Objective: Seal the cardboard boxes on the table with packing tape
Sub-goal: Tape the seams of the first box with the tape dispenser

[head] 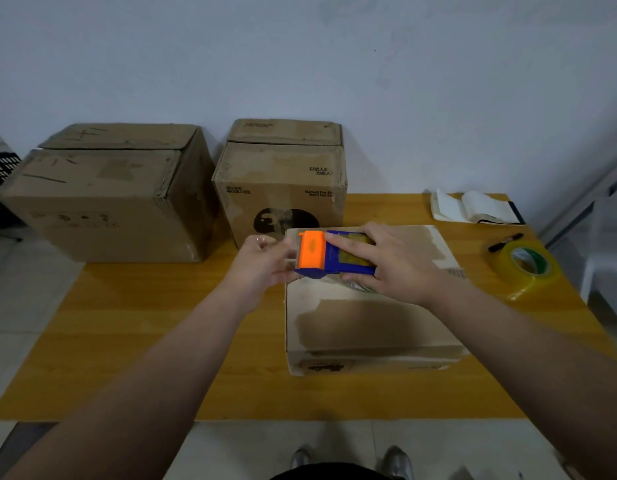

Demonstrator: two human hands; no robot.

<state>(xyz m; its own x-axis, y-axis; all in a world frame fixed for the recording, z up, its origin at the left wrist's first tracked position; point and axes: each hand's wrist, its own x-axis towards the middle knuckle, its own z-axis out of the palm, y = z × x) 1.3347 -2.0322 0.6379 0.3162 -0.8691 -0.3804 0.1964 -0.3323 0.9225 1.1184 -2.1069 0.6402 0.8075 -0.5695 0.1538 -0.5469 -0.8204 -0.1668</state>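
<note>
On table [161, 341]: three boxes, one spare tape roll [523, 268]; right hand [397, 263] grips dispenser [331, 254], left hand [262, 261] seemingly pinches tape.

Middle far cardboard box [283, 188]: front face has small print "Named For P… / Born For P…" at its right edge, cut off; Chinese characters on top flap and upper left of front, too small to read; round black logo below. Near box [369, 327] front: dark print, illegible. Left box [106, 192]: scrawled marks, unreadable.
</note>
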